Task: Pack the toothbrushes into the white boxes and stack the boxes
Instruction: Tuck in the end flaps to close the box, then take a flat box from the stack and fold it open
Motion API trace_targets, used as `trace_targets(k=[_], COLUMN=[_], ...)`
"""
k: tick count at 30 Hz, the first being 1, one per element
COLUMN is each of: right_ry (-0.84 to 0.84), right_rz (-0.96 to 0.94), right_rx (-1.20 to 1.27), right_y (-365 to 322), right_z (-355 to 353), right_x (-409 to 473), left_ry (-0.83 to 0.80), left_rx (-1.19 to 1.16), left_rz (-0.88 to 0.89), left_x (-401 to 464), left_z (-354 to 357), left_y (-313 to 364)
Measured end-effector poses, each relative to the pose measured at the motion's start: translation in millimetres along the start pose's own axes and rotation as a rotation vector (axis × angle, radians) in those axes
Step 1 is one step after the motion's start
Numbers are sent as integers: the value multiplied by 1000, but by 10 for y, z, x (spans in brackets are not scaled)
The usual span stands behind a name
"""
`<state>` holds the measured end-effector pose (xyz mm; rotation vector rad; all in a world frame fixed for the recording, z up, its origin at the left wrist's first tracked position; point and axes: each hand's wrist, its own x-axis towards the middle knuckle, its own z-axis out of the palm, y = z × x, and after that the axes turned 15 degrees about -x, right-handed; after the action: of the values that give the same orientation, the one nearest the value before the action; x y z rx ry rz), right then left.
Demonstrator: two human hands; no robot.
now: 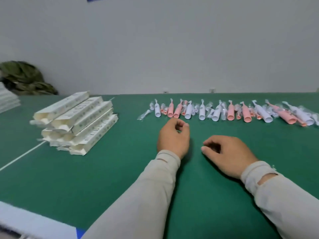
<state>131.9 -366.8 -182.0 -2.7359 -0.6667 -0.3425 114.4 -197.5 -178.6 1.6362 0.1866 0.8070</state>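
Both hands sit over the green table (103, 169), left hand (173, 137) and right hand (227, 152) loosely curled, holding nothing. Toothbrushes (224, 111) line the back, white boxes (77, 121) stacked on the left.

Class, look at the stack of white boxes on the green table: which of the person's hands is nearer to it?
Left. The left hand is right of the stack of white boxes; the right hand is farther right, beyond it.

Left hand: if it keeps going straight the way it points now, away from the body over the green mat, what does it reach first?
Most likely the pink toothbrush handle directly beyond the left hand; another pink one lies right beside it. Only bare green mat lies between, though the depth is hard to judge.
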Motion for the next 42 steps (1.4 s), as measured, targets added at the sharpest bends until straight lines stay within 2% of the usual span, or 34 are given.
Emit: trace_targets(k=[3,6,9,11,14,17,24,27,31,33,36,38,40,42], right_ry=[-17,-50,-52,-60,-68,-73,-67,-65,-60,-58,-52,-45,-47,-53], right_rz=[-35,-33,-19,-6,6,8,25,29,40,43,40,37,34,31], right_rx=[-2,15,61,72,78,83,100,97,116,111,108,104,96,92], right_y=[-42,-29,-1,-5,-28,-50,-23,-20,-19,-28,-55,-76,-82,-90], right_z=[4,-21,-44,-46,-76,-108,-139,-133,-130,-130,-119,-113,-109,-111], right_x=[0,-28,-55,-66,-90,-110,-120,-121,-117,-121,-120,-112,-96,-94], left_ry=[2,23,227,439,739,864,818,818,937,877,685,595,581,606], left_rx=[113,323,444,458,381,409,476,489,517,622,775,789,731,775], left_rz=[-12,-24,52,82,-59,-171,-325,-273,-79,-61,-183,-273,-312,-292], left_x=[-16,27,168,276,346,342,542,582,669,758,939,1044,1106,1110], left_z=[-174,-481,-1007,-1414,-1917,-2171,-2415,-2448,-2596,-2708,-2858,-2960,-3032,-3057], left_y=[7,52,249,343,433,427,399,386,432,477,513,510,491,463])
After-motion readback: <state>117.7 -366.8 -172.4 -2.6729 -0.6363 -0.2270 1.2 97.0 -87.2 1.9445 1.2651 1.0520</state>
